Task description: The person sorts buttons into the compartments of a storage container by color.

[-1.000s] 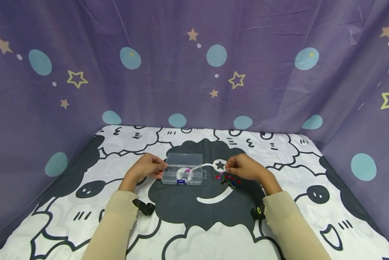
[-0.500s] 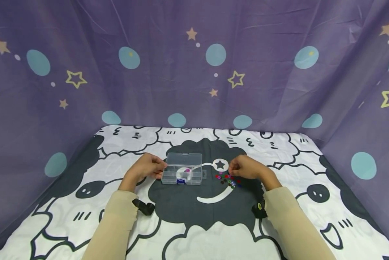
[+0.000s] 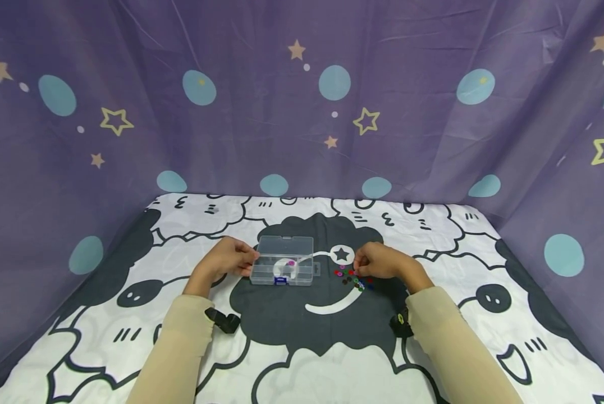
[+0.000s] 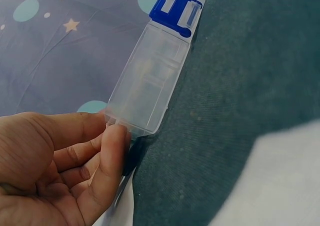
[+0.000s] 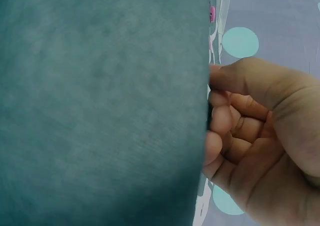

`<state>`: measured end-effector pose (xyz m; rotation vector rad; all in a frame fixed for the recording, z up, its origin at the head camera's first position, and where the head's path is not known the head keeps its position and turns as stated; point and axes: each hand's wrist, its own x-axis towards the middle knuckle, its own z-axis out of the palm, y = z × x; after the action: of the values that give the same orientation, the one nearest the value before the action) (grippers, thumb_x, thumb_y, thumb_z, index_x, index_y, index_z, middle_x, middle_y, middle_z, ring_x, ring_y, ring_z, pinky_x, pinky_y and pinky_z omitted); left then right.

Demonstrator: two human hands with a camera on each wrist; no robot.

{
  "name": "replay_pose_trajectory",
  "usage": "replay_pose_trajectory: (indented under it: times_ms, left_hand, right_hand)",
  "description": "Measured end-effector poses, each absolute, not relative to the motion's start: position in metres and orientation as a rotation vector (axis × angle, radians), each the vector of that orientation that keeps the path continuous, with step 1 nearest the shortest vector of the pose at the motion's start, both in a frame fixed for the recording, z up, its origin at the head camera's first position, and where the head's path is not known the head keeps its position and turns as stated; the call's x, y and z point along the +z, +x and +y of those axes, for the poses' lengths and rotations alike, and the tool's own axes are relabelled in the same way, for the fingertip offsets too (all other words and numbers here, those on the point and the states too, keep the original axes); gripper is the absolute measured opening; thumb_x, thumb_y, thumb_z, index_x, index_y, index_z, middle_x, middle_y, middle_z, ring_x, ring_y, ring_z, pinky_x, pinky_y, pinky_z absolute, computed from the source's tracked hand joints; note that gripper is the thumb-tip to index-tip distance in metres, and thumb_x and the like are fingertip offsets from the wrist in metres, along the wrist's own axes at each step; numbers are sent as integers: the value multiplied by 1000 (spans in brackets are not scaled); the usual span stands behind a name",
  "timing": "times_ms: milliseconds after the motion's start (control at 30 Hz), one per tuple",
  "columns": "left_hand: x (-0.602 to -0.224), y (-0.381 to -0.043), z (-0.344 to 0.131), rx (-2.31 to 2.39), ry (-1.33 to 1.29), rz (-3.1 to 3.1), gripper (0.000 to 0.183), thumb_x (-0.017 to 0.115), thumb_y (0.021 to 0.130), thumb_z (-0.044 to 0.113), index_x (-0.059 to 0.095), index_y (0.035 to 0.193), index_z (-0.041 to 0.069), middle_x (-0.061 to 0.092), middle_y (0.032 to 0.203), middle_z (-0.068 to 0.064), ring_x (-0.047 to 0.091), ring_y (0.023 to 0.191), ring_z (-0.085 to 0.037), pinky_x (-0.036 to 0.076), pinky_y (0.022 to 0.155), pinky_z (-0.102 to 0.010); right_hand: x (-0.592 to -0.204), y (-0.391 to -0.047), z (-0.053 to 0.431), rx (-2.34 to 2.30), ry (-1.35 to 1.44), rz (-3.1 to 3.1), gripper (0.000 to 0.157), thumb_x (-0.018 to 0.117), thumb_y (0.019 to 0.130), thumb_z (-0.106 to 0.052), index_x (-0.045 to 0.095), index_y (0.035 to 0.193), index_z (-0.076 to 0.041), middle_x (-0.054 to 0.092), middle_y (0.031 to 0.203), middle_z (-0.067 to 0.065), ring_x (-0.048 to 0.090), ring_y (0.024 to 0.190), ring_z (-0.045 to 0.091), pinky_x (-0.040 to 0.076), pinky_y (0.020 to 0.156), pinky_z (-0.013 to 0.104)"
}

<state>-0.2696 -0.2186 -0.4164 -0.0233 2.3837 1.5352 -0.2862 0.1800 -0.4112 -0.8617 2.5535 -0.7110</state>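
A clear plastic compartment box [image 3: 261, 274] with a blue latch [image 3: 280, 280] lies on the dark part of the cloth, its lid [image 3: 284, 245] swung back. One pink piece [image 3: 291, 263] is inside it. My left hand [image 3: 227, 259] holds the box's left end; in the left wrist view thumb and finger pinch the box corner [image 4: 150, 81]. To the right of the box lie several small round coloured pieces [image 3: 349, 274], like buttons or sequins. My right hand [image 3: 383, 262] bends over their far right side, thumb and fingertips close together at the cloth. Whether a piece is between them is hidden.
A white cloth with sheep drawings [image 3: 342, 376] covers the surface. Purple curtains [image 3: 282, 112] with stars and blue ovals stand behind and at both sides. A black wrist camera [image 3: 223, 321] sits below the left hand, another [image 3: 399, 324] below the right.
My right hand has shifted slightly right and come down nearer to me, to the edge of the coloured pieces. My left hand and the box have stayed in place.
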Motion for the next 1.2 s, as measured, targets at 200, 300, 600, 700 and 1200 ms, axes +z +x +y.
replay_pose_trajectory:
  times_ms: [200,300,600,700,1200]
  left_hand:
    - [-416,-269,-218,1541,-24,2377,22,69,99,9,70,112,-8,70,89,-17,70,66,-17,64,64,-33]
    - [-416,-270,-218,1538,-28,2376,22,70,99,10,70,111,-8,69,88,-17,70,66,-17,64,64,-33]
    - [-416,-270,-219,1540,-36,2365,18,69,99,9,71,109,-7,70,87,-16,70,66,-17,64,65,-32]
    - [-416,-270,-219,1537,-23,2370,20,68,100,9,70,110,-7,70,87,-16,70,67,-17,64,65,-32]
    - [-419,-270,-218,1542,-24,2390,20,68,100,9,71,110,-8,70,86,-16,70,65,-16,63,63,-32]
  right_hand:
    - [-411,-285,181,-647,-872,2561,16,64,98,-4,69,86,-13,60,71,-5,52,62,10,47,64,29]
    - [-410,-285,181,-656,-853,2555,15,62,99,-4,68,87,-12,58,69,-5,50,60,10,45,62,28]
    - [-408,-285,178,-707,-915,2586,12,62,99,-5,67,89,-9,52,65,-8,46,57,7,42,60,26]
    - [-406,-284,177,-729,-958,2585,11,62,98,-4,68,89,-7,51,65,-8,46,57,6,41,59,25]
    - [-401,-289,163,-741,-1091,2589,16,57,102,-5,64,87,-7,44,62,-9,38,54,5,35,56,24]
